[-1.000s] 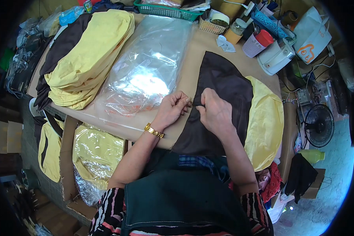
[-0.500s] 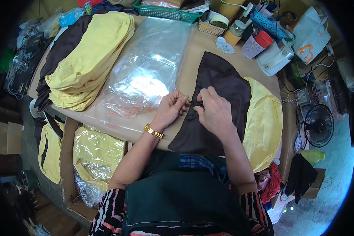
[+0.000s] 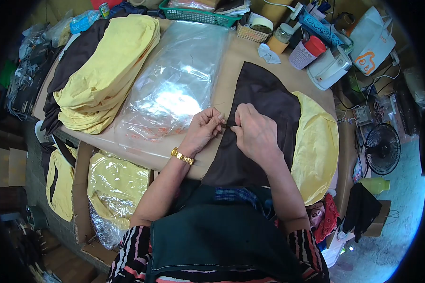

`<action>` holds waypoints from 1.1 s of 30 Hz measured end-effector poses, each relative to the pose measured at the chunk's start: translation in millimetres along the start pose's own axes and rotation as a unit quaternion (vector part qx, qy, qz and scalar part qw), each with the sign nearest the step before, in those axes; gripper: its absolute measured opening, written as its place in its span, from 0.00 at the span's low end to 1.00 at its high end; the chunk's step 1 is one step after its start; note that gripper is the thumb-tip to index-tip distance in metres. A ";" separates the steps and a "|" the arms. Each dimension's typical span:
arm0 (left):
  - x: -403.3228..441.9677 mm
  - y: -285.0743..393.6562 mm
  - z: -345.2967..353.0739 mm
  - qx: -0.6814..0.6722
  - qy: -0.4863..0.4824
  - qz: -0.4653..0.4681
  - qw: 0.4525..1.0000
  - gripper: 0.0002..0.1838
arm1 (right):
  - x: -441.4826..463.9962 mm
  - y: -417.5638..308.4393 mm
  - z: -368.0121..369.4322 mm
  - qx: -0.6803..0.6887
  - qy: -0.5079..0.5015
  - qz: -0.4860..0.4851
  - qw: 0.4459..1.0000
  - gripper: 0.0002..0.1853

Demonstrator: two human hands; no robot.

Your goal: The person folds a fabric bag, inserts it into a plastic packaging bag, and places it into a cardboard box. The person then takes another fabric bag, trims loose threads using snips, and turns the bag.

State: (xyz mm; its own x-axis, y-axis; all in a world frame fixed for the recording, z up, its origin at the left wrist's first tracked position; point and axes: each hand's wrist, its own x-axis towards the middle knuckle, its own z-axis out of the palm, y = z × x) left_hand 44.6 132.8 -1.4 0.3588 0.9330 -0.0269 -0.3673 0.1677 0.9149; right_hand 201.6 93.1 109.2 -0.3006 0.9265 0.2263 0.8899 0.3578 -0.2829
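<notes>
A dark brown cloth piece (image 3: 264,104) lies on the brown-covered table (image 3: 241,49), with a yellow cloth part (image 3: 316,146) at its right side. At the dark cloth's left edge, my left hand (image 3: 204,130) is pinched, thumb against fingers, beside a thin thread. My right hand (image 3: 256,131) rests over the dark cloth with its fingers closed, its thumb and fingertips close to the left ones. Something small and dark sits between the two hands, too small to make out. Clear plastic sheets (image 3: 174,70) lie left of the hands.
A folded yellow and brown cloth stack (image 3: 104,70) lies at the left. Below it stands a cardboard box (image 3: 82,188) holding wrapped yellow cloth. Along the back are a green basket (image 3: 203,18), a pink cup (image 3: 300,55) and a white appliance (image 3: 327,70). A fan (image 3: 382,149) stands at the right.
Both hands have stayed near the cloth's left edge. My right hand has shifted slightly left, bringing its fingertips closer to my left hand. The lower left part of the dark cloth has moved slightly left.
</notes>
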 end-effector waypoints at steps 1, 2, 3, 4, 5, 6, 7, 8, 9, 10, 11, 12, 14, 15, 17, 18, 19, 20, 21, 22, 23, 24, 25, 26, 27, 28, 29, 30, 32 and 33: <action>1.0 -2.9 -7.3 -0.088 -0.050 0.005 0.995 0.12 | 2.7 2.8 0.9 0.000 0.001 -0.001 1.000 0.17; 2.3 -5.6 -13.1 -0.175 -0.101 0.010 0.979 0.13 | 6.8 8.3 3.2 0.018 0.038 0.015 0.999 0.17; 3.8 -6.1 -15.3 -0.176 -0.101 0.011 0.979 0.13 | 11.7 14.3 6.7 0.036 0.075 0.031 0.996 0.16; 5.9 -6.9 -16.7 -0.280 -0.126 0.069 0.949 0.14 | 20.0 22.0 11.9 0.035 0.075 0.030 0.996 0.16; 8.8 -8.0 -18.5 -0.379 -0.150 0.125 0.905 0.16 | 31.7 33.0 19.1 0.023 0.103 0.070 0.992 0.16; 12.5 -13.2 -24.3 -0.318 -0.092 0.153 0.931 0.17 | 41.6 44.9 28.8 0.012 0.132 0.111 0.985 0.16; 11.4 -4.7 -11.4 -0.317 -0.095 0.152 0.931 0.17 | 50.9 61.1 47.4 0.012 0.135 0.113 0.984 0.16; 7.9 11.2 11.2 -0.290 0.044 0.135 0.947 0.15 | 59.7 79.2 71.5 -0.022 0.083 0.144 0.986 0.16; 4.4 20.4 24.0 -0.256 0.182 0.116 0.942 0.14 | 63.5 89.9 86.9 -0.056 0.031 0.174 0.983 0.17; 3.4 15.7 20.9 -0.254 0.181 0.119 0.943 0.14 | 62.5 93.1 92.0 -0.054 0.035 0.173 0.983 0.17; 3.2 12.1 16.3 -0.185 0.171 0.093 0.963 0.15 | 60.6 93.0 93.5 -0.015 0.061 0.154 0.986 0.15; 3.6 8.3 11.3 -0.115 0.163 0.066 0.978 0.18 | 58.3 93.4 95.1 0.024 0.086 0.133 0.987 0.12; 3.3 6.6 6.2 -0.027 0.151 0.021 0.988 0.19 | 46.7 93.0 99.0 0.076 0.141 0.131 0.978 0.10; 4.8 9.2 7.4 0.059 0.139 -0.026 0.988 0.20 | 46.0 94.3 98.7 0.125 0.193 0.128 0.965 0.08; 12.2 -0.3 18.6 0.100 0.137 0.004 0.985 0.21 | 46.5 98.8 102.7 0.151 0.230 0.115 0.954 0.07; 19.0 -10.9 20.5 0.185 0.115 0.052 0.975 0.19 | 46.6 98.7 102.2 0.165 0.244 0.105 0.950 0.07; 24.8 -20.4 20.1 0.267 0.091 0.101 0.954 0.17 | 46.9 98.7 101.3 0.178 0.257 0.095 0.945 0.06; 24.9 -11.6 25.5 0.323 0.055 0.086 0.941 0.12 | 47.3 99.4 100.4 0.180 0.258 0.095 0.944 0.06; 26.3 -14.6 25.1 0.325 0.054 0.085 0.940 0.12 | 46.8 100.0 99.9 0.200 0.267 0.100 0.938 0.06; 28.0 -18.9 24.1 0.289 0.082 0.072 0.951 0.10 | 46.0 101.3 99.1 0.219 0.275 0.105 0.930 0.06; 28.9 -16.0 26.8 0.252 0.107 0.059 0.960 0.10 | 45.3 103.5 97.6 0.219 0.277 0.107 0.930 0.06; 27.2 -13.1 27.5 0.253 0.104 0.057 0.960 0.10 | 43.2 106.1 96.3 0.218 0.292 0.109 0.925 0.05; 23.5 -9.1 25.1 0.152 0.151 0.032 0.976 0.11 | 40.9 109.1 95.1 0.216 0.308 0.113 0.920 0.05; 21.0 -3.4 21.7 0.050 0.195 0.005 0.979 0.12 | 39.2 112.0 91.9 0.216 0.310 0.117 0.918 0.05; 21.3 -2.7 13.1 -0.007 0.194 0.027 0.981 0.10 | 37.4 115.4 87.6 0.234 0.302 0.149 0.912 0.05; 20.8 -4.7 -5.0 -0.070 0.159 0.028 0.984 0.10 | 36.5 118.4 84.4 0.252 0.293 0.178 0.905 0.06; 20.4 0.5 -2.6 -0.101 0.141 0.028 0.984 0.11 | 35.7 120.4 84.1 0.251 0.294 0.181 0.904 0.06; 19.9 5.8 0.1 -0.132 0.122 0.027 0.983 0.11 | 35.8 121.3 84.3 0.249 0.295 0.178 0.905 0.05; 19.1 12.0 27.6 0.122 0.165 -0.006 0.979 0.11 | 37.1 121.7 86.0 0.247 0.297 0.175 0.906 0.05; 20.7 13.7 38.6 0.123 0.164 -0.007 0.979 0.11 | 37.8 121.1 88.3 0.245 0.299 0.162 0.908 0.05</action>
State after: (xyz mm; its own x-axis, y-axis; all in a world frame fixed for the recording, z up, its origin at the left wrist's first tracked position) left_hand 80.1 142.2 26.1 0.0522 0.9898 -0.1323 -0.1327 0.1382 0.9815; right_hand 267.8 181.7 1.2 0.3200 0.8164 0.4808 0.5947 0.2220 -0.7727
